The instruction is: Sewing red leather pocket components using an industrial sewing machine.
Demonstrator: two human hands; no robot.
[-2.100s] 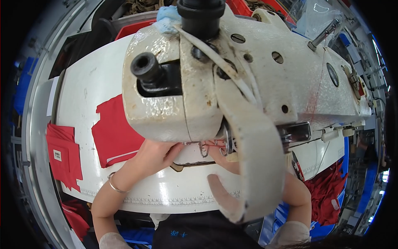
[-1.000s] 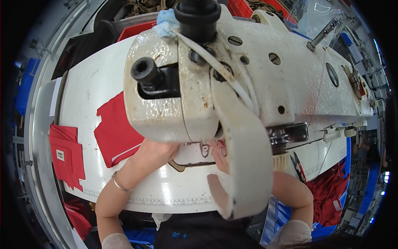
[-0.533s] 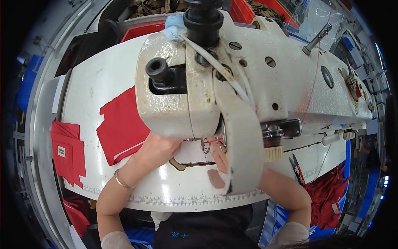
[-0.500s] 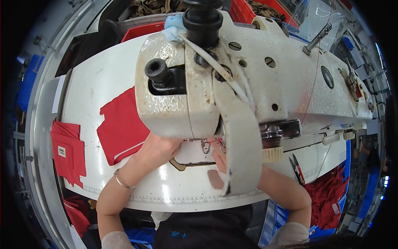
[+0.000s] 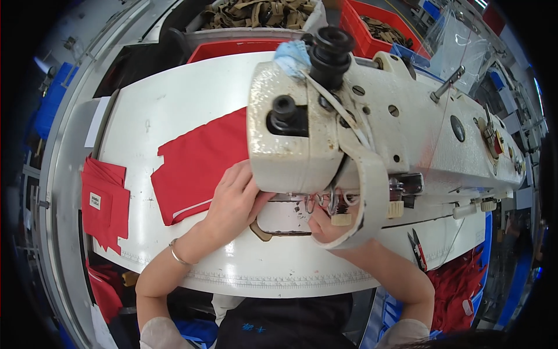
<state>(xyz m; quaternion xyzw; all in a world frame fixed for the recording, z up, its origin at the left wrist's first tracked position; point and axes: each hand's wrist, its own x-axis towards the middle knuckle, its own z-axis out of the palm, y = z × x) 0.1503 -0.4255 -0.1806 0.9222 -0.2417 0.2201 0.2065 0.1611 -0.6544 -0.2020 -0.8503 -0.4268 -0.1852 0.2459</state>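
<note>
A white sewing machine (image 5: pixel 290 157) stands over the table, its head hiding part of the work area. My left hand (image 5: pixel 232 200) lies to the left of that head, fingers stretched over the edge of a flat red fabric piece (image 5: pixel 200 160) with a pale strip along its near edge. Its thumb points toward the metal needle plate (image 5: pixel 282 218). Close to the needle area, my right hand (image 5: pixel 328 224) has its fingers drawn together. A pale curved strap (image 5: pixel 372 186) and metal parts partly cover them, so what they hold cannot be made out.
Stacked red fabric pieces (image 5: pixel 104 203) with a label lie at the table's left edge. Black-and-red thread snips (image 5: pixel 417 250) rest at the right. Red fabric (image 5: pixel 456 291) fills a blue bin at lower right. Behind the table stand a bin of brown straps (image 5: pixel 261 14) and a red crate (image 5: pixel 372 32).
The view has shifted, so the machine appears farther right. My left hand now shows its stretched fingers beside the machine head. My right hand shows more fully near the needle, fingers drawn together.
</note>
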